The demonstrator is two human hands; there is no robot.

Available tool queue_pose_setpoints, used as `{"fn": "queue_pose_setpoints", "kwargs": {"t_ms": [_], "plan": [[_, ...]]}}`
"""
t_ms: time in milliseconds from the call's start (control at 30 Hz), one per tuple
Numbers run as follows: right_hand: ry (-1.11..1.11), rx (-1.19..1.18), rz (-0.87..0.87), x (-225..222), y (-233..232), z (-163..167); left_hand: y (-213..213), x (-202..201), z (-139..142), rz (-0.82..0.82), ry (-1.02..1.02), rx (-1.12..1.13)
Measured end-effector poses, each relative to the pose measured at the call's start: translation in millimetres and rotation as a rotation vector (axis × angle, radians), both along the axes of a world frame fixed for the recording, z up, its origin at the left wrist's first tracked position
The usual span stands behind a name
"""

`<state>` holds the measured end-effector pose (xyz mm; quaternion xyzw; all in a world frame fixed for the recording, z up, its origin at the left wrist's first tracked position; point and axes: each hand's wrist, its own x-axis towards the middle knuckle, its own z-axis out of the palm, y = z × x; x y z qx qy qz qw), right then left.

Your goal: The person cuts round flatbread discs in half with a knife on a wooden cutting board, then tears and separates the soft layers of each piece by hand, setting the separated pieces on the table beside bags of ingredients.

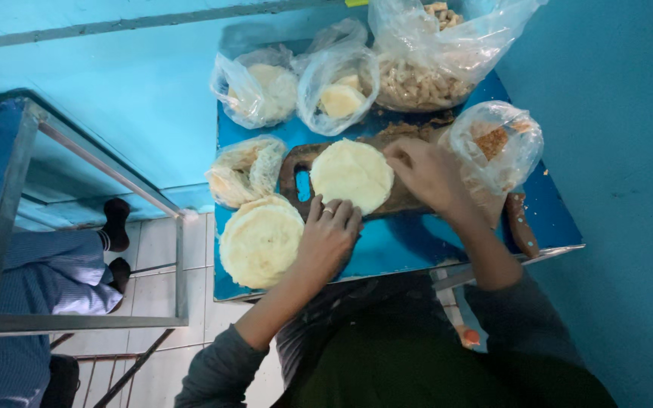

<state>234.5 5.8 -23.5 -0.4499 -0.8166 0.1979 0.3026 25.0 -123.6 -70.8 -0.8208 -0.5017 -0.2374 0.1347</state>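
Both my hands rest on the round flatbread [351, 174] lying on the wooden board [406, 198]: my left hand [329, 236] presses flat and open at its near edge, my right hand [426, 174] pinches its far-right rim with curled fingers. Beside it sits a flatbread stack [260, 240].

Along the far edge of the blue tabletop [417, 245], three clear plastic bags: one of pale round pieces [257, 89], one of a pale lump [339, 89], one of brown chunks [425, 57]. At right, a bag of orange-brown crumbs [496, 143]. Beside it, a brown-handled knife [521, 224]. Left, a metal frame [85, 227] over white floor tiles [156, 245]; below it, a seated person's blue trousers [62, 272] and dark socks [115, 223].
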Motion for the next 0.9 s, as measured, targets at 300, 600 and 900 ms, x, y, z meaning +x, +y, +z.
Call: {"fn": "queue_pose_setpoints", "kwargs": {"t_ms": [300,600,900], "plan": [[-0.243,0.093,-0.006,-22.3,23.7,-20.9,-11.4,13.1,3.4,0.105,0.024,-0.105],[-0.24,0.192,-0.041,-23.2,24.0,-27.9,-11.6,17.1,-1.9,0.129,0.027,-0.105],[-0.201,0.106,-0.118,-19.1,21.2,-22.5,-12.3,16.3,0.3,0.128,0.021,-0.111]]}}
